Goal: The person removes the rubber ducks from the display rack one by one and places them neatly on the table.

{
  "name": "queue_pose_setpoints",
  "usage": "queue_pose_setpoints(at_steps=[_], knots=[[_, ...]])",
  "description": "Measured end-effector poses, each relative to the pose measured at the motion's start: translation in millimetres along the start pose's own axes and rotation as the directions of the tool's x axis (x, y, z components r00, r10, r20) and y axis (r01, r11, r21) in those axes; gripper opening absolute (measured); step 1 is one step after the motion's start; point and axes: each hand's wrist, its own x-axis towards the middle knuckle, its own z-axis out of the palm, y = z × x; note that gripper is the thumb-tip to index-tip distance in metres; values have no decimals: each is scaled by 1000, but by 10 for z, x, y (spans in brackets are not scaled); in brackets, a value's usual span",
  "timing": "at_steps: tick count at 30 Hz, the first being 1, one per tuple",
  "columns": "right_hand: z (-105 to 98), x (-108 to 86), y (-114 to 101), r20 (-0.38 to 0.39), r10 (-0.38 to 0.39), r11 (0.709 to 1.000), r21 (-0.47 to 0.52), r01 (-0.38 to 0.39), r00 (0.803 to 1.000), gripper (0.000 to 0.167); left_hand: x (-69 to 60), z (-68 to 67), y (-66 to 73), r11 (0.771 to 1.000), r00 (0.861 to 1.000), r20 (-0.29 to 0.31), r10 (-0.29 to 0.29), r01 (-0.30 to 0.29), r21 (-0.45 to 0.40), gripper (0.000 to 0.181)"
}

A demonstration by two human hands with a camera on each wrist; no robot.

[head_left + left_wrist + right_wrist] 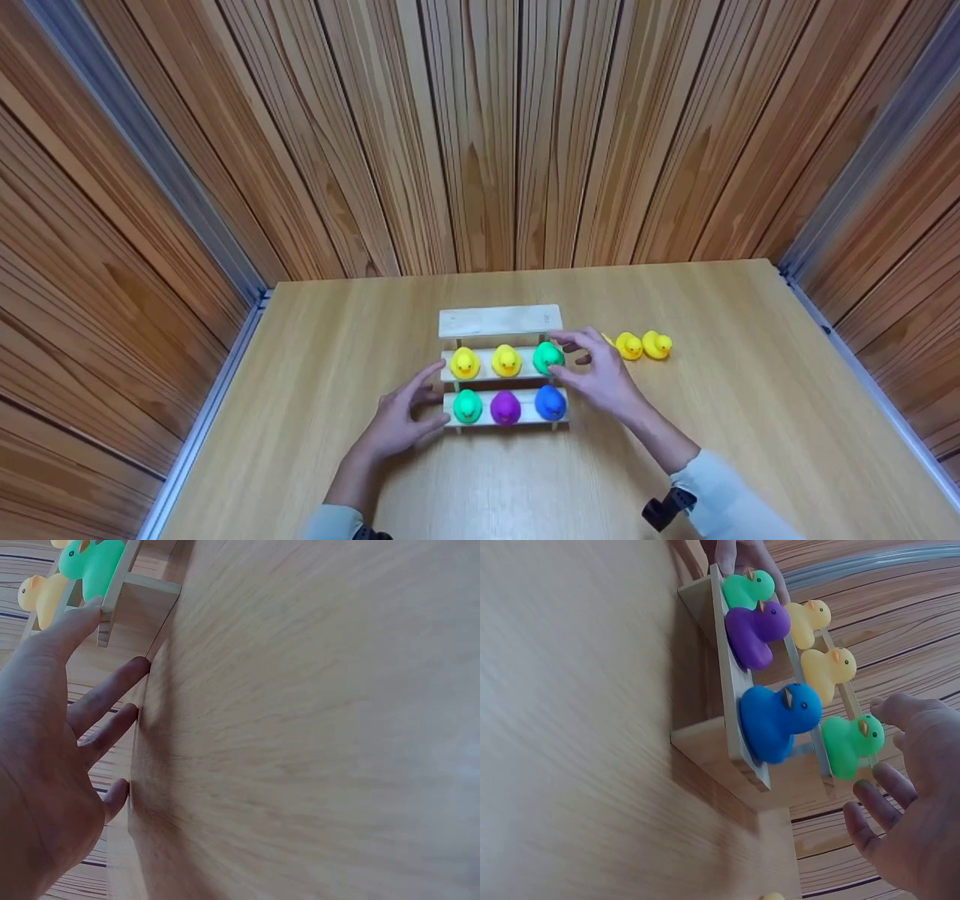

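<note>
A light wooden stepped stand [499, 322] sits on the table. Its middle step bears two yellow rubber ducks [465, 364] and a green duck [548, 359] at the right end. On the front step stand another green duck [467, 406], a purple duck [505, 408] and a blue duck [550, 403]. My right hand [922, 795] is around the right-end green duck, thumb and fingers spread on either side; firm contact is not clear. At the stand's left side is my left hand [52, 720], its thumb against the front step's edge and its other fingers extended.
Right of the stand, a short row of yellow ducks [657, 345] lies on the wooden table [750, 420], one partly hidden behind my right hand. Wood-panelled walls [487, 150] with grey metal corner strips [202, 187] enclose the table's back and sides.
</note>
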Motion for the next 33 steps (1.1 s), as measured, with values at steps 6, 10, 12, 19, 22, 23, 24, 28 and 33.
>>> queue_pose_setpoints(at_steps=[6, 10, 12, 19, 22, 23, 24, 28, 33], knots=[[82, 20, -8, 5, 36, 999, 36, -36, 999, 49, 4, -3, -2, 1000, 1000, 1, -6, 6, -6, 86], [116, 23, -15, -2, 52, 998, 45, -51, 999, 44, 6, -4, -7, 1000, 1000, 3, 2, -2, -2, 86], [127, 23, -20, -9, 51, 998, 41, -51, 999, 41, 7, -4, -9, 1000, 1000, 3, 2, -2, 0, 86], [147, 36, -17, -18, 42, 998, 50, -41, 999, 37, 6, -2, -12, 1000, 1000, 4, 4, -4, 2, 86], [148, 43, -3, -21, 35, 998, 47, -34, 999, 37, 8, -2, -10, 1000, 1000, 4, 13, -13, 9, 86], [148, 43, -2, -22, 31, 999, 45, -30, 999, 37, 9, -2, -9, 1000, 1000, 5, 14, -14, 13, 86], [148, 44, -1, -24, 30, 999, 44, -29, 999, 37, 9, -1, -8, 1000, 1000, 6, 16, -16, 17, 86], [146, 43, -6, -23, 33, 999, 40, -33, 999, 38, 5, -1, -9, 1000, 1000, 7, 13, -13, 14, 86], [143, 42, -9, -16, 38, 999, 33, -38, 999, 39, -4, -2, -11, 1000, 1000, 2, 16, -16, 16, 86]])
